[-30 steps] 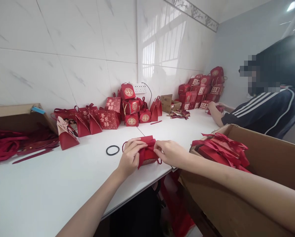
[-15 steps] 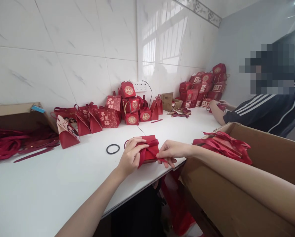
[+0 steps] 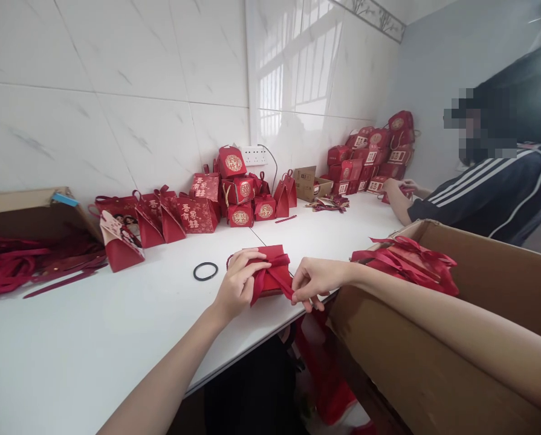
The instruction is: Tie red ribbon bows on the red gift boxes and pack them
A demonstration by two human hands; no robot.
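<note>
On the white table, close to its front edge, lies a small red gift box (image 3: 274, 285) with a red ribbon (image 3: 278, 277) tied across its top. My left hand (image 3: 239, 283) grips the box from the left, fingers bent over its top and the ribbon. Part of the box is hidden under that hand. On the right, my right hand (image 3: 314, 283) pinches a loose ribbon end between thumb and fingers, pulled out past the box's right corner. A black ring-shaped band (image 3: 205, 271) lies left of the box.
Red gift boxes (image 3: 240, 215) and pointed bags (image 3: 121, 244) stand along the wall. Left is a carton of ribbons (image 3: 34, 260). An open cardboard box (image 3: 401, 338) beside my right arm has ribboned red boxes (image 3: 410, 263) in it. A co-worker (image 3: 483, 181) handles something red near stacked boxes.
My right hand has shifted slightly, and more of the ribbon end now shows stretched toward it. My left hand keeps its place on the box. The view has moved a little.
</note>
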